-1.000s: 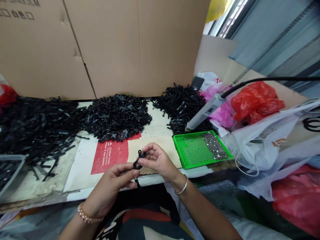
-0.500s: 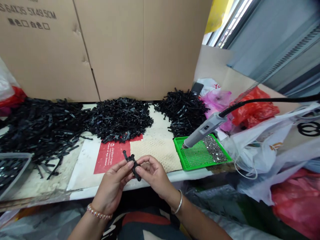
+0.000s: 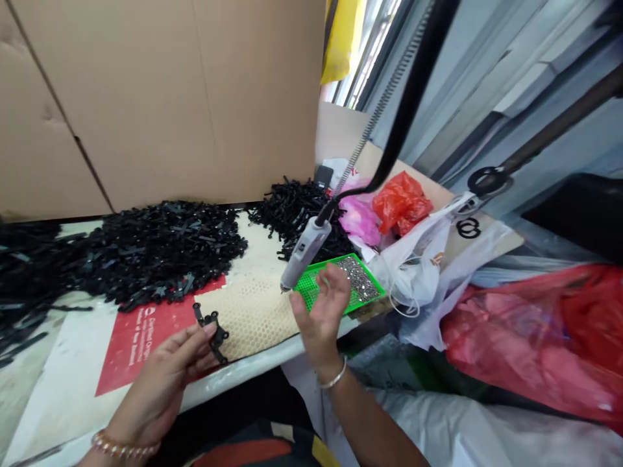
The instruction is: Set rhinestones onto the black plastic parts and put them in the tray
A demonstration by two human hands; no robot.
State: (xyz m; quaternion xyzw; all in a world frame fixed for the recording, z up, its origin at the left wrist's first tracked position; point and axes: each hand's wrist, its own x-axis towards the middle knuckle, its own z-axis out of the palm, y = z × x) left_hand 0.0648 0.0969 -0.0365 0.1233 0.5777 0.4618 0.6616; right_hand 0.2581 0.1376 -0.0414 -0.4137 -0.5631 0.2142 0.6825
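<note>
My left hand (image 3: 182,357) pinches a black plastic part (image 3: 213,331) with small round ends, above the near edge of a beige honeycomb-patterned mat (image 3: 257,311). My right hand (image 3: 324,311) is raised with its fingers apart and nothing in them. It is in front of a green mesh tray (image 3: 372,295) that holds many small shiny metal pieces (image 3: 359,275). Just left of that hand, a grey electric screwdriver (image 3: 306,250) hangs tip down on a black cable and a coiled spring, its tip close to the mat.
Heaps of black plastic parts (image 3: 160,246) lie along the back, before a large cardboard box (image 3: 146,97). Red (image 3: 402,201) and pink plastic bags (image 3: 360,217) sit behind the tray. A white bag (image 3: 413,266) with a white cord is at its right.
My right hand has let go of the black part and moved right, opening beside the screwdriver. The screwdriver now hangs more upright. My left hand keeps the part. The view has turned right.
</note>
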